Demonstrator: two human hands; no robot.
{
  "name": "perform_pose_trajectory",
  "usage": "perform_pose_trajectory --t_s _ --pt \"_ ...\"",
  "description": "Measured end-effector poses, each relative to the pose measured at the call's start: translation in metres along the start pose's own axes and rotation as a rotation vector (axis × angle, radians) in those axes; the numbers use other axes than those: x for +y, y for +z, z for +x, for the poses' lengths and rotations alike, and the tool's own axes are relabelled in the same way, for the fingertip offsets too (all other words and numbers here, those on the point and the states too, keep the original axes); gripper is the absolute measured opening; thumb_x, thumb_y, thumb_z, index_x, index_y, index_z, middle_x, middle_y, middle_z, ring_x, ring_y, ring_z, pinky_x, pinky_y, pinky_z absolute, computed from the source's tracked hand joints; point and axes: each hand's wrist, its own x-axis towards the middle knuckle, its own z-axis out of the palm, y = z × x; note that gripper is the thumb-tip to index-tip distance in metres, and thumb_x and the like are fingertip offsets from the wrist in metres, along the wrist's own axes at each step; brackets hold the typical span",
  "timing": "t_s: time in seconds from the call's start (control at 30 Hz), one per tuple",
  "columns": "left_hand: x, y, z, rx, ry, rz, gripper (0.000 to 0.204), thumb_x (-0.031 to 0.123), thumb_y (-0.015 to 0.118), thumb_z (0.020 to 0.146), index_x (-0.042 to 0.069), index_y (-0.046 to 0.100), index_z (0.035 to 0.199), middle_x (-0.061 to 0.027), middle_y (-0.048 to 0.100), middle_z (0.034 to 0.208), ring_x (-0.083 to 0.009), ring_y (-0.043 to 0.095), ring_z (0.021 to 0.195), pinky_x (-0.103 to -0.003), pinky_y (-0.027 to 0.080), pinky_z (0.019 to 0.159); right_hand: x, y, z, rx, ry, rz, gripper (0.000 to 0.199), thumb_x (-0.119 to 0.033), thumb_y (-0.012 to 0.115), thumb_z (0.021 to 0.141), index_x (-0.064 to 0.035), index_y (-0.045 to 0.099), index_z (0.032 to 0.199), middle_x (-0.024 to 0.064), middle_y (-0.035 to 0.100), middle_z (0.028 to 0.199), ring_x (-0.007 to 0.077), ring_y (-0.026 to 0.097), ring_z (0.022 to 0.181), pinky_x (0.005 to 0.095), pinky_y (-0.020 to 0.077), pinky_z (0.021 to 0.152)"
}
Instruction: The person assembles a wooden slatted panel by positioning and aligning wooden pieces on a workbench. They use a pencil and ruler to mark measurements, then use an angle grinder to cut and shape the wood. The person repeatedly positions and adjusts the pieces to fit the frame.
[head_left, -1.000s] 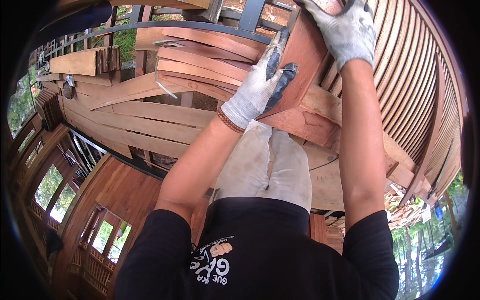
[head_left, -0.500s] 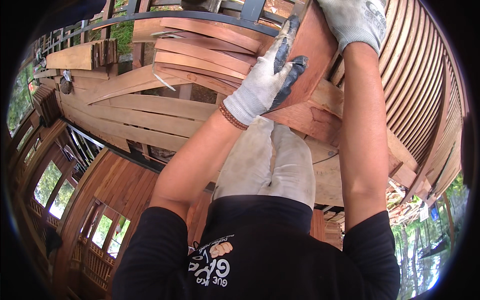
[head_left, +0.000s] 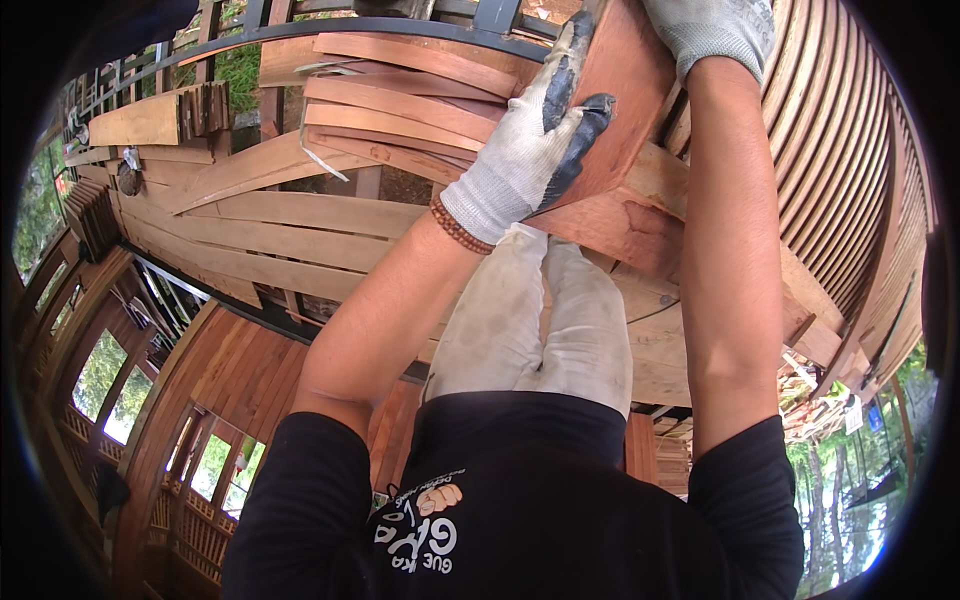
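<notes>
A wide reddish-brown wooden board (head_left: 625,100) stands out in front of my legs, its near end close to my knees. My left hand (head_left: 535,140), in a white knit glove with dark coated fingers, holds the board's left edge. Its index finger stretches along that edge and the thumb presses on the face. At the top rim, my right hand (head_left: 715,35) in a matching glove is by the board's far right side. Its fingers are hidden or cut off by the frame. Beneath the near end lies another reddish wood piece (head_left: 620,235).
Stacked curved wooden strips (head_left: 400,105) lie to the left, above long pale planks (head_left: 300,220). A bundle of short boards (head_left: 160,115) sits farther left. Many thin slats (head_left: 830,150) stand in rows at right. A dark metal rail (head_left: 380,25) crosses the far side.
My left hand has shifted slightly down and left along the board, its thumb lying a little lower. The right hand has barely moved at the top rim, and the view has tilted slightly.
</notes>
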Motion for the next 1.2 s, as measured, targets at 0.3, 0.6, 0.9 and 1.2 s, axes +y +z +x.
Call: perform_pose_trajectory --t_s 0.3,0.6,0.9,1.2 --pt "0.014 -0.001 -0.001 -0.004 -0.093 -0.035 0.059 0.001 0.057 0.098 -0.006 0.035 0.151 -0.0239 0.037 0.159 -0.0343 0.037 0.148 -0.036 0.030 0.119 -0.003 -0.007 -0.002 -0.032 0.030 0.102 0.110 -0.058 0.076 0.075 -0.0047 0.029 0.159 0.0256 0.037 0.158 0.0422 0.032 0.148 0.0467 0.0297 0.122" --pt "0.009 0.002 0.006 -0.018 -0.186 -0.155 0.085 0.024 0.072 0.093 -0.008 0.025 0.156 -0.0269 0.032 0.161 -0.0363 0.032 0.150 -0.040 0.026 0.123 -0.010 -0.029 -0.001 -0.022 -0.029 0.046 0.095 -0.060 0.082 0.069 -0.0019 0.054 0.139 0.0276 0.059 0.127 0.0419 0.058 0.118 0.0458 0.0509 0.099" --pt "0.013 -0.001 0.003 0.005 -0.163 0.080 0.083 0.030 0.070 0.093 -0.005 0.029 0.156 -0.0277 0.040 0.155 -0.0414 0.044 0.140 -0.045 0.033 0.117 -0.018 -0.030 0.001 -0.140 0.052 0.115 0.108 -0.051 0.081 0.074 0.0014 0.032 0.155 0.0307 0.051 0.136 0.0451 0.050 0.128 0.0478 0.0443 0.108" --pt "0.015 -0.004 0.008 -0.035 -0.107 0.181 0.082 0.030 0.066 0.096 -0.006 0.025 0.157 -0.0284 0.034 0.159 -0.0439 0.036 0.145 -0.045 0.029 0.121 -0.017 -0.030 0.001 -0.120 0.055 0.127 0.105 -0.045 0.085 0.073 -0.0028 0.034 0.154 0.0297 0.048 0.139 0.0452 0.052 0.127 0.0485 0.0460 0.106"
